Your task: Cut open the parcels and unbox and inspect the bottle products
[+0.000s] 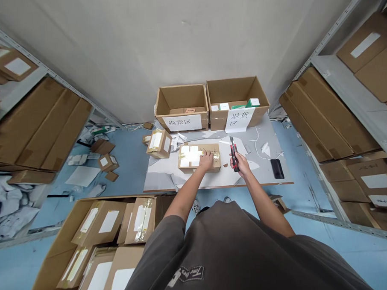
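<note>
A taped cardboard box [185, 163] with white labels lies on the table in front of me. My left hand [206, 160] rests on the right half of its top, fingers laid over the tape. To the right of the box, my right hand [242, 164] is closed around a red and black utility knife [234, 154], its tip pointing away from me toward the back of the table. The knife is apart from the box. A small brown scrap [225, 165] lies between the box and the knife.
Two open cartons with paper signs, a left one [182, 123] and a right one [218, 118], stand along the back. A smaller box [159, 144] is at the table's left, a phone [277, 169] at its right. A big carton [53, 253] of parcels sits at lower left; shelves flank both sides.
</note>
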`<state>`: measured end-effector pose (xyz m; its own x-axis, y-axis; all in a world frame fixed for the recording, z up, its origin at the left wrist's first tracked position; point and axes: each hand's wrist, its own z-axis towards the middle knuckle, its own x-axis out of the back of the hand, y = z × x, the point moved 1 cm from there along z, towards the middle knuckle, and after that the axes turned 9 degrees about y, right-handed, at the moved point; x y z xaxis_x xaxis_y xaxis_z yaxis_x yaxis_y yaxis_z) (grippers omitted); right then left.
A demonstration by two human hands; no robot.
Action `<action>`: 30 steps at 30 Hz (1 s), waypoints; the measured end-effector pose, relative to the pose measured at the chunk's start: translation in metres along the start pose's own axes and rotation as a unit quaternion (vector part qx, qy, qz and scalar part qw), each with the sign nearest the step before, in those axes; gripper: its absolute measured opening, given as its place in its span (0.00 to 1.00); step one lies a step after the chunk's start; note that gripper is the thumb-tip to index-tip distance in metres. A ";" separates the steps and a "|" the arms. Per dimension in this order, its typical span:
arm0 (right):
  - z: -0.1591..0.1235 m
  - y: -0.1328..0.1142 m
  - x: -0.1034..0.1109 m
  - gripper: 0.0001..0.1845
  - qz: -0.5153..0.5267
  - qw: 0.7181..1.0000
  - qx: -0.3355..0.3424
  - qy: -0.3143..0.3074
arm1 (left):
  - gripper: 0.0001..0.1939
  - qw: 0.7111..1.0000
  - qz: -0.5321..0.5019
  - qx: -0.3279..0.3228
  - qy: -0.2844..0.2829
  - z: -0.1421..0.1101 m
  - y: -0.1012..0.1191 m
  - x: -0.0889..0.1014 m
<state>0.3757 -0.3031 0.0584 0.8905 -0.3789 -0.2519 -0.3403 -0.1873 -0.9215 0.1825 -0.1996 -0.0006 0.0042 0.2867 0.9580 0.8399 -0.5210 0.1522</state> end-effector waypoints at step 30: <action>0.076 0.071 0.054 0.24 -0.273 0.959 -0.076 -0.004 | 0.58 0.999 0.024 0.009 -0.035 0.012 0.003 0.000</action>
<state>0.4224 -0.2684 -0.0435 0.9506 -0.1807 0.2524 0.1367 -0.4862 -0.8631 0.1911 -0.1915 -0.0033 0.0812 0.3180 0.9446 0.8478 -0.5204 0.1023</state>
